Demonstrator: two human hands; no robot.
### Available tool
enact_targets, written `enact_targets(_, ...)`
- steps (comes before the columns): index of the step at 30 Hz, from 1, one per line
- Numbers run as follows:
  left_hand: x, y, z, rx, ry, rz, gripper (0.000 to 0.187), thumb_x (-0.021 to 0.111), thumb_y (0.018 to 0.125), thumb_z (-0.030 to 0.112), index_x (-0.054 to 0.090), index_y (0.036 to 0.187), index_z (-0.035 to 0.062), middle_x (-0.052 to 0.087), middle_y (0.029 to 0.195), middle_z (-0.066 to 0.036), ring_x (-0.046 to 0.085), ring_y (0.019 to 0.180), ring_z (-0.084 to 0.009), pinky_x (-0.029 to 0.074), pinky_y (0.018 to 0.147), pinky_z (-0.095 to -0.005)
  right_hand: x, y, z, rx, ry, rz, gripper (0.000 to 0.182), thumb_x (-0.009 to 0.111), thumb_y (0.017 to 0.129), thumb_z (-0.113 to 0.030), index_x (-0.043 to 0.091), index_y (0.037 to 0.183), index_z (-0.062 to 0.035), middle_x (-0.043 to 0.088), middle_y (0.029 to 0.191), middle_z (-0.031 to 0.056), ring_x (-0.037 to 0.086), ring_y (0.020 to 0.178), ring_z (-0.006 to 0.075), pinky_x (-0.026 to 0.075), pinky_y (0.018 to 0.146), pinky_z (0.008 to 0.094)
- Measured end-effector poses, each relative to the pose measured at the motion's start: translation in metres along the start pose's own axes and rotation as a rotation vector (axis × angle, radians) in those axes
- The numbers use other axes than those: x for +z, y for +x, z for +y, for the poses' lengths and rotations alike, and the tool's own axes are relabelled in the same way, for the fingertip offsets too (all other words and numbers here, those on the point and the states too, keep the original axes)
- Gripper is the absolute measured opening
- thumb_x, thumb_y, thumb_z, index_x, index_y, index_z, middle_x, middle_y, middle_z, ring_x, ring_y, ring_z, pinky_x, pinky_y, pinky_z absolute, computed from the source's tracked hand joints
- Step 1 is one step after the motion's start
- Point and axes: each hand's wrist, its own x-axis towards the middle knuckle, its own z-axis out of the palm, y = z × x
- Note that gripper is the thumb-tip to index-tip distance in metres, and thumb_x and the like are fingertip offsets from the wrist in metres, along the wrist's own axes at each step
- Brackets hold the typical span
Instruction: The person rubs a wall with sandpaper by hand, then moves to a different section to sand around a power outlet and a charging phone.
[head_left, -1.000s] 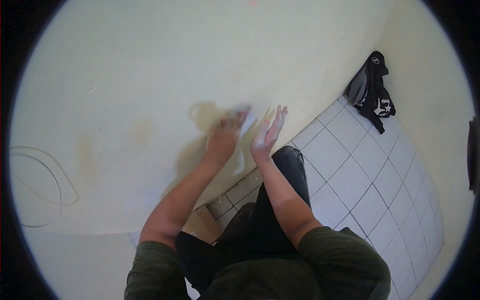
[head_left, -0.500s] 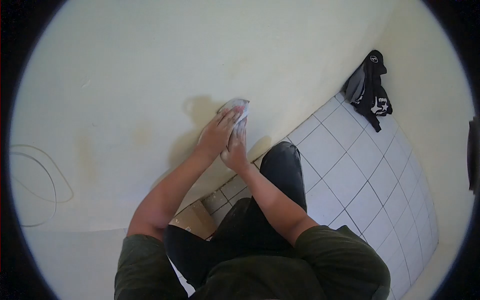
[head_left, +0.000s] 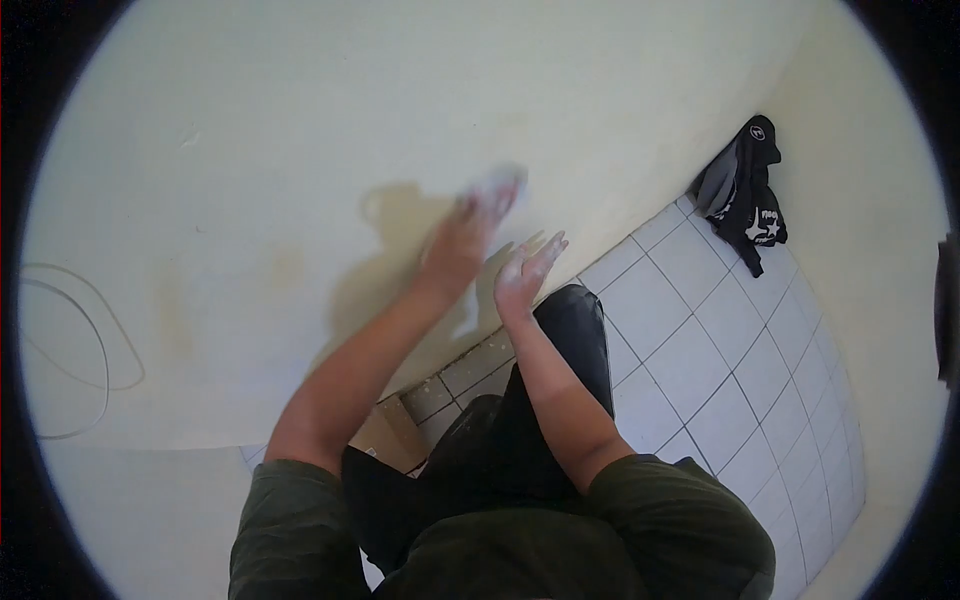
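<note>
While a pale wall (head_left: 300, 100) takes up most of the view, a floor (head_left: 690, 350) of white tiles with dark joints runs along its foot on the right. The person's dark green shirt (head_left: 520, 560) fills the bottom, and below the arms the dark trousers (head_left: 575, 340) show, one knee near the wall's foot. In the corner at the upper right is a black garment (head_left: 745, 200) with a grey part and white print, its lower end over the tiles. At the far left a thin, pale cable (head_left: 105, 350) curves in a loop in front of the wall. A brown box (head_left: 395, 435) sits by the wall's foot, partly hidden by the trousers. The left hand (head_left: 460, 245), blurred, is closed around a wad (head_left: 503, 188) in front of the wall; its shadow falls to the left. The right hand (head_left: 525, 280) is just beside it, lower and to the right, opened wide with nothing in it, whitish marks on its fingers. Smallest is the wad, whitish with a reddish patch, at the left hand's fingertips; blur hides what it is made of, and I cannot tell whether it touches the wall.
</note>
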Motion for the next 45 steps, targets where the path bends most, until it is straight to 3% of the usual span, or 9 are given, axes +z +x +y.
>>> enact_targets(7,0.027,-0.152,0.058,-0.018,-0.501,-0.548,0.047,0.061,0.086,0.002,0.065,0.132,0.0084,0.066,0.134,-0.013,0.060,0.128,-0.0276,0.044,0.115,-0.0419,-0.024,0.000,-0.015,-0.070,0.094,-0.076,0.075,0.055,0.102,-0.011,0.013,0.161,0.0098,0.009,0.167,0.0368,0.006,0.158,0.0475,0.010,0.127,0.0495)
enact_targets(10,-0.042,-0.117,0.043,-0.669,-1.006,-0.305,0.028,0.057,0.091,-0.004,0.068,0.116,0.0052,0.072,0.113,-0.015,0.070,0.106,-0.0335,0.053,0.097,-0.0426,-0.042,-0.001,-0.046,-0.198,0.100,-0.177,0.075,0.058,0.102,-0.014,0.018,0.161,0.0061,0.007,0.168,0.0355,0.005,0.158,0.0465,0.010,0.127,0.0507)
enact_targets(13,-0.083,-0.096,0.022,-0.806,-1.064,0.115,0.020,0.050,0.100,-0.003,0.067,0.110,0.0009,0.071,0.102,-0.017,0.071,0.089,-0.0330,0.055,0.083,-0.0399,-0.055,-0.003,-0.081,-0.348,0.381,-0.444,0.075,0.063,0.102,-0.019,0.023,0.161,0.0024,0.005,0.169,0.0343,0.004,0.159,0.0460,0.012,0.126,0.0517)
enact_targets(17,-0.132,-0.098,0.011,-0.925,-1.148,0.195,0.019,0.047,0.103,-0.004,0.066,0.106,0.0001,0.069,0.094,-0.017,0.069,0.087,-0.0296,0.053,0.083,-0.0360,-0.064,-0.021,-0.119,-0.129,0.835,-0.823,0.068,0.067,0.100,-0.020,0.036,0.158,-0.0038,0.015,0.169,0.0304,0.014,0.158,0.0405,0.022,0.124,0.0485)
enact_targets(24,-0.177,-0.150,-0.008,-0.883,-0.980,0.183,0.020,0.044,0.104,-0.004,0.063,0.106,-0.0010,0.067,0.101,-0.014,0.066,0.097,-0.0258,0.051,0.089,-0.0342,-0.095,-0.022,-0.155,-0.372,0.501,-1.490,0.053,0.061,0.102,-0.005,0.047,0.154,-0.0053,0.046,0.159,0.0189,0.044,0.148,0.0283,0.039,0.115,0.0361)
enact_targets(33,-0.199,-0.225,0.031,-1.085,-0.763,0.283,0.032,0.049,0.105,0.006,0.051,0.137,0.0017,0.045,0.149,-0.022,0.063,0.114,-0.0310,0.051,0.096,-0.0383,-0.085,-0.072,-0.123,-0.660,0.526,-1.088,0.053,0.058,0.093,0.006,0.051,0.146,0.0057,0.049,0.154,0.0261,0.049,0.142,0.0386,0.043,0.117,0.0449)
enact_targets(37,-0.180,-0.270,0.052,-1.243,-1.180,0.034,0.037,0.054,0.103,0.007,0.051,0.139,0.0025,0.043,0.153,-0.023,0.062,0.119,-0.0325,0.051,0.101,-0.0413,-0.060,-0.007,-0.146,-0.795,0.441,0.012,0.073,0.046,0.086,0.013,0.029,0.158,0.0091,0.025,0.165,0.0332,0.026,0.154,0.0458,0.022,0.127,0.0491)
enact_targets(39,-0.176,-0.278,0.048,-1.197,-1.225,-0.104,0.038,0.056,0.101,0.006,0.052,0.139,0.0029,0.041,0.155,-0.023,0.061,0.120,-0.0332,0.051,0.103,-0.0423,-0.038,0.019,-0.117,-0.459,0.331,0.020,0.077,0.042,0.084,0.014,0.025,0.159,0.0094,0.016,0.168,0.0312,0.011,0.158,0.0474,0.013,0.129,0.0507)
enact_targets(45,-0.151,-0.290,0.053,-1.104,-1.266,-0.080,0.037,0.059,0.100,0.005,0.055,0.136,0.0034,0.043,0.155,-0.023,0.060,0.124,-0.0358,0.051,0.103,-0.0421,0.027,-0.041,-0.109,-0.975,0.150,-0.249,0.072,0.045,0.084,0.007,0.038,0.156,0.0044,0.016,0.170,0.0264,0.006,0.158,0.0491,0.006,0.127,0.0611)
